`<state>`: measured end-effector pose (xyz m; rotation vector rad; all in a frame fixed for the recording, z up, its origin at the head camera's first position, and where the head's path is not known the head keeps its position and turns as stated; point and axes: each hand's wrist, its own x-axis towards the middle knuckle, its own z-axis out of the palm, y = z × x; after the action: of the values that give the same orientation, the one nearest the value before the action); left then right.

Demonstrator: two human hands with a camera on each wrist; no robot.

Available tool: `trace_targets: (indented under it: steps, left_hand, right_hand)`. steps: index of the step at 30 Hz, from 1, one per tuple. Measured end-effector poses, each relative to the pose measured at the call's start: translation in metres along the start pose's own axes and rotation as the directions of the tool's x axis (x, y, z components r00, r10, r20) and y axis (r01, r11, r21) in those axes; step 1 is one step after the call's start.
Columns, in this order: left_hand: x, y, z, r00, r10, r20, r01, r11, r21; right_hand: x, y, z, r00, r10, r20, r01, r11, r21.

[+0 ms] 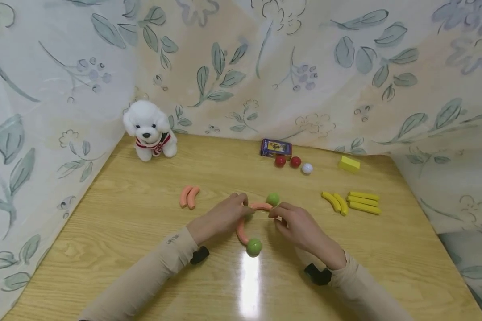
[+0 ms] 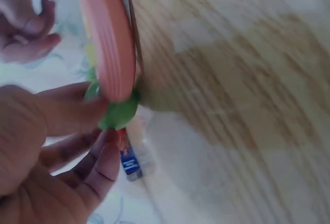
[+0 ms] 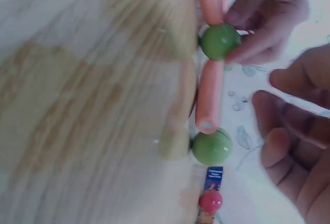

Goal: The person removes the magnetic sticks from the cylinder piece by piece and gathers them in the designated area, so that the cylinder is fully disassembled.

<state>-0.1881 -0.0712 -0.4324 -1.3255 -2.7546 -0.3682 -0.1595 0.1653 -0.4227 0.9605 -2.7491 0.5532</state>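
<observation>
1. I see my left hand point(image 1: 218, 220) lying low on the wooden table point(image 1: 124, 232), its fingers curled round a middle green ball point(image 3: 220, 41) that joins two orange sausage pieces; in the right wrist view the fingertips pinch that ball from the far side.
2. My right hand point(image 1: 301, 227) sits just beside the chain; its fingers are loosely bent and a little apart; I cannot see them closed on anything, though the tips are near the upper sausage piece point(image 1: 261, 206).
3. The chain runs as a curve in the middle of the table between both hands: a green ball at the far end point(image 1: 272, 199), the upper sausage piece, the middle ball hidden under my left fingers in the head view, a lower sausage piece point(image 1: 241, 232), then a green ball at the near end point(image 1: 254, 247).
4. To the left of the hands lie two loose orange sausages point(image 1: 189, 196), side by side and touching.
5. In the far left corner sits a white plush dog point(image 1: 150, 129); along the back edge I see a blue card box point(image 1: 276, 148), two red balls point(image 1: 287, 161) and a white ball point(image 1: 307, 168) just beside it; a yellow block point(image 1: 349, 164) lies further right.
6. To the right, well apart from the hands, lie yellow banana-like pieces point(image 1: 351, 203) in a loose group.
</observation>
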Motion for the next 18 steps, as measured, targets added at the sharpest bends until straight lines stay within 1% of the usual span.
trace_targets:
  steps: [3, 7, 8, 10, 14, 16, 18]
  left_hand:
    - [-0.006, 0.003, -0.002, 1.000, -0.003, 0.019, 0.004, 0.999, -0.042]
    - [-0.011, 0.008, -0.003, 0.998, -0.009, 0.061, 0.015, 0.994, -0.110]
    - [-0.011, 0.010, -0.002, 0.998, -0.016, 0.061, 0.023, 0.992, -0.120]
    - [-0.011, 0.012, -0.001, 0.997, -0.038, 0.063, 0.045, 0.992, -0.119]
    - [-0.010, 0.015, 0.001, 0.994, -0.083, 0.074, 0.091, 0.989, -0.114]
    - [-0.010, 0.016, 0.001, 0.993, -0.089, 0.078, 0.097, 0.989, -0.115]
    - [-0.010, 0.017, 0.000, 0.995, -0.079, 0.069, 0.086, 0.990, -0.109]
  right_hand:
    - [-0.006, 0.001, -0.004, 0.998, 0.033, 0.049, -0.033, 0.999, 0.015]
    - [-0.011, 0.006, -0.006, 0.988, 0.124, 0.089, -0.126, 0.992, 0.017]
    - [-0.012, 0.007, -0.006, 0.986, 0.138, 0.096, -0.140, 0.990, 0.016]
    - [-0.013, 0.008, -0.006, 0.984, 0.139, 0.115, -0.142, 0.990, 0.021]
    - [-0.012, 0.010, -0.001, 0.980, 0.105, 0.168, -0.114, 0.992, 0.046]
    - [-0.011, 0.011, 0.001, 0.976, 0.109, 0.187, -0.122, 0.991, 0.061]
    - [-0.010, 0.012, 0.001, 0.973, 0.122, 0.197, -0.138, 0.988, 0.069]
